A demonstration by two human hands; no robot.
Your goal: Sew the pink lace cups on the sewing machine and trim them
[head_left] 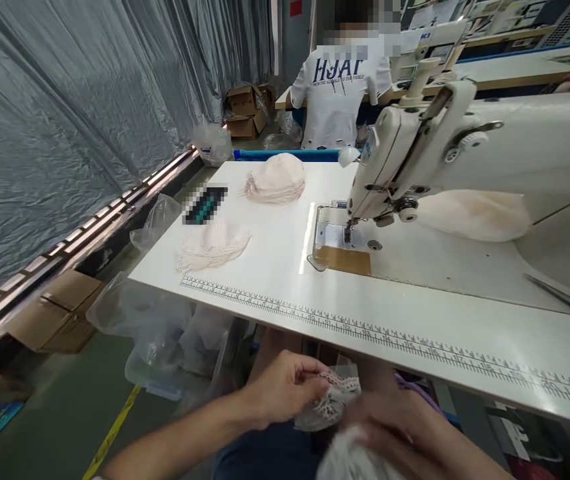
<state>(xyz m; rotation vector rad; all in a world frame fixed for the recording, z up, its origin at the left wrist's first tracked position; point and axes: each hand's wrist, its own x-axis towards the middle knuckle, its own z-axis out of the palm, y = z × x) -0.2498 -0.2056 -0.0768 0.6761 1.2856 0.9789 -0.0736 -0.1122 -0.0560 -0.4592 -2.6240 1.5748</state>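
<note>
The person's left hand (287, 393) pinches a lace-trimmed piece (332, 390) between thumb and fingers, below the near edge of the white sewing table (275, 267) and over the lap. The right hand (402, 423) is just beside it, blurred; whether it is gripping anything cannot be told. A white cloth (355, 457) shows beneath the right hand, also blurred.

On the table, a pale pink stack of fabric (277, 177) lies by the far edge, and a lace-edged pale piece (215, 245) lies by the left edge, nearer the near left corner. Between them, along the left edge, is a dark pixelated object (205, 205). A printed ruler scale (349, 330) runs along the near edge. The sewing machine (415, 147) stands on the right part, its needle area over a metal plate, with pale fabric (475, 213) under its arm. Scissors (567, 300) lie towards the right edge. Beyond the far edge, a co-worker in a white shirt (339, 100) faces away.
</note>
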